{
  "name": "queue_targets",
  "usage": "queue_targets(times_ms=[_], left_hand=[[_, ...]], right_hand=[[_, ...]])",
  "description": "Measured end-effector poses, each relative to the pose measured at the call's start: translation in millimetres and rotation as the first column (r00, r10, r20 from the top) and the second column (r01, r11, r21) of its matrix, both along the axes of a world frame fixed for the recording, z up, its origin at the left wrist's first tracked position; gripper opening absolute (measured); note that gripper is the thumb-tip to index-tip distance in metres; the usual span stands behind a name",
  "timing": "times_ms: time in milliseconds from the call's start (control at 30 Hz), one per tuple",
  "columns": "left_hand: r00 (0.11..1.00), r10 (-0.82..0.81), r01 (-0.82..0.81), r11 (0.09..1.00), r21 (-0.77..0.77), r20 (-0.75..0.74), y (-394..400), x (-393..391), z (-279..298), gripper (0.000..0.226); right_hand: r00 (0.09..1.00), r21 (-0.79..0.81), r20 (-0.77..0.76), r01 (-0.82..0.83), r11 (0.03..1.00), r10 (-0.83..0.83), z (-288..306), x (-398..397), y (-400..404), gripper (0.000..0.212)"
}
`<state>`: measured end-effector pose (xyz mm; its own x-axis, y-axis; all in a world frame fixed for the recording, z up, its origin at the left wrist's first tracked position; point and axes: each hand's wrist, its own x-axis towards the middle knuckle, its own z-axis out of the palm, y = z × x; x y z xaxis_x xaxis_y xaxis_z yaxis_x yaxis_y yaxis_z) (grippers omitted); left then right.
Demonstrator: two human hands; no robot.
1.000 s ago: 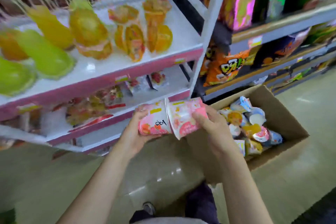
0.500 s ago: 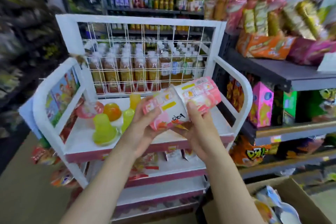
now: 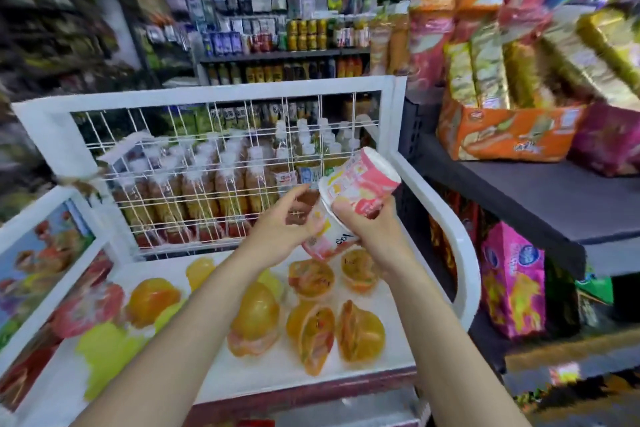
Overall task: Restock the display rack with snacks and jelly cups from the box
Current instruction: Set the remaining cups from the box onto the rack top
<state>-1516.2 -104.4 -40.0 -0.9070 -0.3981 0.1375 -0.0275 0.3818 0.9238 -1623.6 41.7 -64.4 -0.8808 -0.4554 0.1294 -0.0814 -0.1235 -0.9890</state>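
Two pink jelly cups are pressed lid to lid and tilted up to the right over the back right of the white display rack's top shelf [image 3: 384, 343]. My right hand [image 3: 375, 230] grips the upper pink cup [image 3: 363, 180] from below, its palm against the joint. Thumb and fingers of my left hand [image 3: 277, 232] hold the lower pink cup [image 3: 327, 237] at its left side. Several orange jelly cups [image 3: 254, 319] and yellow-green jelly cups [image 3: 104, 343] lie on the shelf beneath. The box is out of view.
The rack's wire back panel [image 3: 221, 163] stands just behind the cups, with bottled drinks beyond it. The rack's curved white side rail [image 3: 446, 225] runs right of my hands. A dark store shelf [image 3: 540, 198] with snack bags juts out at the right.
Both hands carried the joined cups up and to the right, over the top shelf's back right corner. The cups tilted more upright. My view came closer to the rack, and the box dropped out of sight.
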Motion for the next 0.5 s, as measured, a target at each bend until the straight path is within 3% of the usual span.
queue_targets(times_ms=[100, 200, 367, 500], left_hand=[[0.997, -0.042, 0.038, 0.997, 0.068, 0.060, -7, -24, -5, 0.078], [0.992, -0.088, 0.084, 0.995, 0.048, 0.093, -12, -45, -10, 0.078], [0.997, -0.021, 0.012, 0.993, 0.118, 0.078, -24, -75, -26, 0.068], [0.989, -0.014, -0.002, 0.994, 0.110, 0.144, -32, -84, -40, 0.079]], right_hand=[[0.995, 0.100, -0.091, 0.046, 0.994, -0.037, -5, -29, -16, 0.075], [0.972, 0.266, -0.221, 0.142, 0.953, -0.083, -14, -53, -35, 0.085], [0.974, 0.267, -0.224, 0.085, 0.960, -0.024, -28, -70, -43, 0.089], [0.972, 0.325, -0.236, 0.054, 0.944, 0.026, -50, -73, -38, 0.091]])
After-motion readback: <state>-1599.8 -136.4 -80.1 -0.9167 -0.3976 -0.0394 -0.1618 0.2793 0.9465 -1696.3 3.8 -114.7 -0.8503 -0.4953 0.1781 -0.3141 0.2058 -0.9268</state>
